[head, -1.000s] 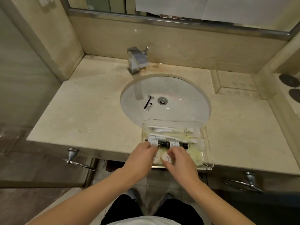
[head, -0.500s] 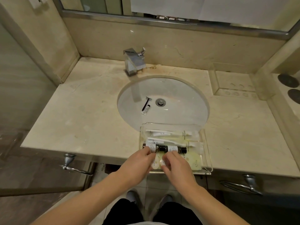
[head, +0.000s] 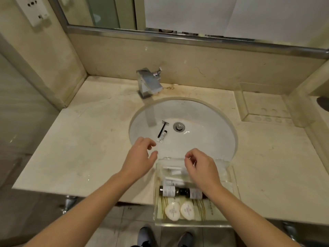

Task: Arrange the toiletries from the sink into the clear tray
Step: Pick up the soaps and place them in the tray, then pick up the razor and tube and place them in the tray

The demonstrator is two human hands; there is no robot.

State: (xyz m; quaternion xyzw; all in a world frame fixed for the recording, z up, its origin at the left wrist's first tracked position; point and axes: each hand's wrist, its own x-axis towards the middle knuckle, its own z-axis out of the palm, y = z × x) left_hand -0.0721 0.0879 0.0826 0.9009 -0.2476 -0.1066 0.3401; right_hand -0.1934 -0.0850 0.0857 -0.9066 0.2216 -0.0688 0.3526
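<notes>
A black razor [head: 162, 128] and a small white tube [head: 162, 136] lie side by side in the white sink [head: 204, 139], left of the drain. The clear tray [head: 233, 196] sits on the counter's front edge. It holds white packets, two dark bottles [head: 179, 192] and two heart-shaped soaps [head: 179, 210]. My left hand [head: 139, 157] hovers over the basin's front left rim, fingers apart and empty, just below the tube. My right hand [head: 201, 166] is above the tray's far end, fingers loosely curled, holding nothing.
A chrome faucet [head: 149, 82] stands behind the basin. A recessed soap shelf [head: 265, 107] sits at the back right of the marble counter [head: 85, 148]. The mirror frame runs along the back wall. A towel hook [head: 68, 204] hangs under the counter's front edge.
Both hands have let go of the soaps at the tray's near end and lifted forward, the left one toward the sink. The soaps now lie side by side in the tray.
</notes>
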